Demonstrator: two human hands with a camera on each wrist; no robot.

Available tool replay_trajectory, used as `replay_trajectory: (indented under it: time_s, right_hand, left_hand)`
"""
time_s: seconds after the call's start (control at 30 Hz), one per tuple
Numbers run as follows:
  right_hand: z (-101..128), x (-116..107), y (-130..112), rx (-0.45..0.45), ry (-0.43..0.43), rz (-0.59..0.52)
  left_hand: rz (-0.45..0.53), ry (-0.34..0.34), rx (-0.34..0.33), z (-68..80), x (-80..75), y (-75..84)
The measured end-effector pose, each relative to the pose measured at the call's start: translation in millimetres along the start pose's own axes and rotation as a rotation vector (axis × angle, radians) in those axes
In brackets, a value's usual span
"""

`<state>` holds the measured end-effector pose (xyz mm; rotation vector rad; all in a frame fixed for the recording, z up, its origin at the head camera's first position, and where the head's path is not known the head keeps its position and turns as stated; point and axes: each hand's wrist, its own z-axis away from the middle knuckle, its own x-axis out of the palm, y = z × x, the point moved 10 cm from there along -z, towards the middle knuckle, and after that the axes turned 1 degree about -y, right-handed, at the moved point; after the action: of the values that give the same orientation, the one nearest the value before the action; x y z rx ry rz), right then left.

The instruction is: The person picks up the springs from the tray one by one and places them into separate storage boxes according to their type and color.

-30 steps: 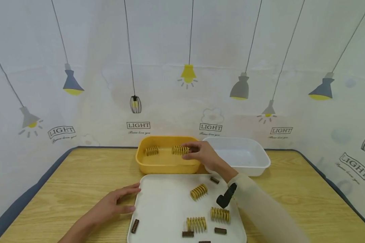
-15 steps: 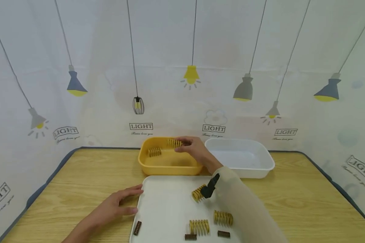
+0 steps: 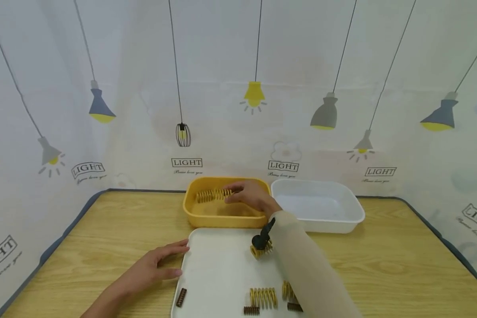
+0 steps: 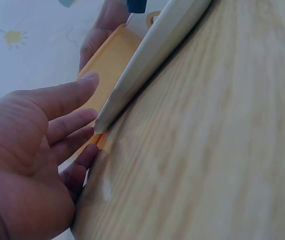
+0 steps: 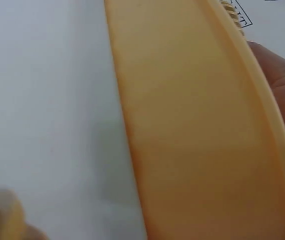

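The head camera before me looks forward and down across the table (image 3: 389,251); the left-wrist one sits low along its surface; the right-wrist one faces the yellow bin (image 3: 226,222) up close. All three share that bin.

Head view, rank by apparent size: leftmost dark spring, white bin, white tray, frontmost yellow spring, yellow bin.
1. White tray, even cut off by the frame
2. Yellow bin and white bin: too alike to rank
3. Frontmost yellow spring
4. Leftmost dark spring
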<state>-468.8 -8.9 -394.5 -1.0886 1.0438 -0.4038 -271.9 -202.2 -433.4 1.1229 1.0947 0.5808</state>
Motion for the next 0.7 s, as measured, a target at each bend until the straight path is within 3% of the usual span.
replay_trajectory:
  time_s: [0.2, 0.7]
  right_hand:
    - [-5.3, 8.1, 4.5, 0.045, -0.038, 0.004]
    - [-5.5, 4.8, 30.4, 0.236, 0.026, -0.015]
  left_hand:
    - [0.027, -0.006, 0.030, 3.1, 0.2, 6.4]
    - [0.039, -0.019, 0.002, -0.1, 1.3, 2.9]
